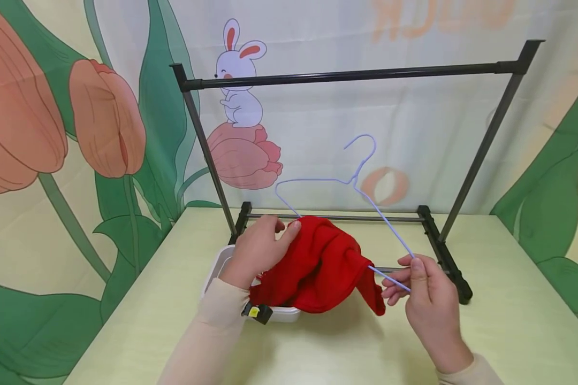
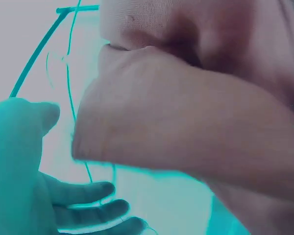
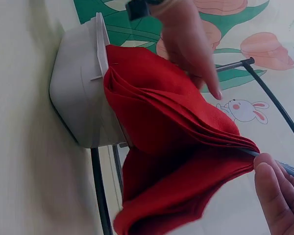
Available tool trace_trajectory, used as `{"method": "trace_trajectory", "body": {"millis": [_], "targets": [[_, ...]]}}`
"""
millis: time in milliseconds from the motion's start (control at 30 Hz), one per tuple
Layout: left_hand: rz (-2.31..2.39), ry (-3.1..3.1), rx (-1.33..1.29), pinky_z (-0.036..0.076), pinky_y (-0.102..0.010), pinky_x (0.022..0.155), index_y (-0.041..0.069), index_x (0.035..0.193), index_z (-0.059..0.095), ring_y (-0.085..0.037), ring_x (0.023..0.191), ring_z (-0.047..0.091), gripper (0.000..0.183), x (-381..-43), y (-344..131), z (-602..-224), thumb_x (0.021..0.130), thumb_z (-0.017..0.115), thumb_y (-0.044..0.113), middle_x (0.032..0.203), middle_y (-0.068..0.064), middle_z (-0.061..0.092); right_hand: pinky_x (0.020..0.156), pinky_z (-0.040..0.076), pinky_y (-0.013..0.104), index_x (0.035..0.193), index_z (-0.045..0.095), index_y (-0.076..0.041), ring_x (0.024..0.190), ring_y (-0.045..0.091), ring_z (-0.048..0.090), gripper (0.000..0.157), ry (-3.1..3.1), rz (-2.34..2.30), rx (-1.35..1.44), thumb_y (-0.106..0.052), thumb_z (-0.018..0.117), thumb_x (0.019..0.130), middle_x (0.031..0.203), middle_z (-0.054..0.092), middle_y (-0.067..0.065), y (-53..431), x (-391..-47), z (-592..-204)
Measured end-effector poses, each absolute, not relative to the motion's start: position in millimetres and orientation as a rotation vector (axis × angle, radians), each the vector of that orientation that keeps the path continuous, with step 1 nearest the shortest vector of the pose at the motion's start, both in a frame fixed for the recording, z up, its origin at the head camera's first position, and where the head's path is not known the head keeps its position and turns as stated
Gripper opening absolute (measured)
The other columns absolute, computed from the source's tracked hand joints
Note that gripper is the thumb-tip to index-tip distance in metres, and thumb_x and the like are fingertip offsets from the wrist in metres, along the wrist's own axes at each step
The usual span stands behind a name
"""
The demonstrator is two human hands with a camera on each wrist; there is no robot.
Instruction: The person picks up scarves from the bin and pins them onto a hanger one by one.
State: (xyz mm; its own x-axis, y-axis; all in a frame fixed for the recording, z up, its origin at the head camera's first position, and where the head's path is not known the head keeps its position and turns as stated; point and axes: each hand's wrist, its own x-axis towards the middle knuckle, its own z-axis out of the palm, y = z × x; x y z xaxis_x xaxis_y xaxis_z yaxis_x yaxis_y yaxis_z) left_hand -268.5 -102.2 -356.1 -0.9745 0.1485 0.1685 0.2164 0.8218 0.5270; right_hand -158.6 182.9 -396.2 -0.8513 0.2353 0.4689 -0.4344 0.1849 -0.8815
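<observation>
A red scarf (image 1: pixel 318 267) with fringe at one edge drapes over the lower bar of a thin lilac wire hanger (image 1: pixel 385 219). My right hand (image 1: pixel 431 299) pinches the hanger near its right corner, with the hook pointing up. The scarf hangs in folds, and its left part lies over the white plastic basin (image 3: pixel 73 83). At the scarf's upper left side is my left hand (image 1: pixel 265 243), its fingers loosely extended in the left wrist view and the thumb along the cloth in the head view. The scarf blocks most of the hanger's lower bar.
Behind the hanger stands a black metal clothes rack (image 1: pixel 337 76) with a high top rail. Its right foot (image 1: pixel 445 256) reaches forward on the pale table (image 1: pixel 139 299). A curtain printed with tulips and a rabbit (image 1: pixel 241 96) hangs at the back.
</observation>
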Motion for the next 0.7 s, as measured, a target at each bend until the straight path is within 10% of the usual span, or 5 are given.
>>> {"method": "trace_trajectory", "body": {"millis": [267, 700], "targets": [[-1.448, -3.029, -0.614, 0.059, -0.037, 0.091, 0.013, 0.131, 0.067, -0.021, 0.104, 0.069, 0.04, -260.3, -122.1, -377.1, 0.103, 0.071, 0.041, 0.116, -0.003, 0.074, 0.052, 0.061, 0.027, 0.107, 0.063, -0.003, 0.055, 0.013, 0.073, 0.023, -1.948, 1.703, 0.172, -0.011, 0.043, 0.117, 0.077, 0.078, -0.004, 185.4, -159.4, -393.1], [-2.105, -2.356, -0.51, 0.047, -0.043, 0.107, 0.011, 0.14, 0.05, -0.025, 0.125, 0.054, 0.031, -291.1, -114.3, -339.9, 0.115, 0.042, 0.026, 0.128, -0.011, 0.057, 0.05, 0.06, 0.028, 0.108, 0.063, -0.003, 0.053, 0.017, 0.072, 0.025, -1.924, 1.77, 0.197, -0.013, 0.043, 0.117, 0.075, 0.077, 0.001, 188.3, -156.0, -392.1]]}}
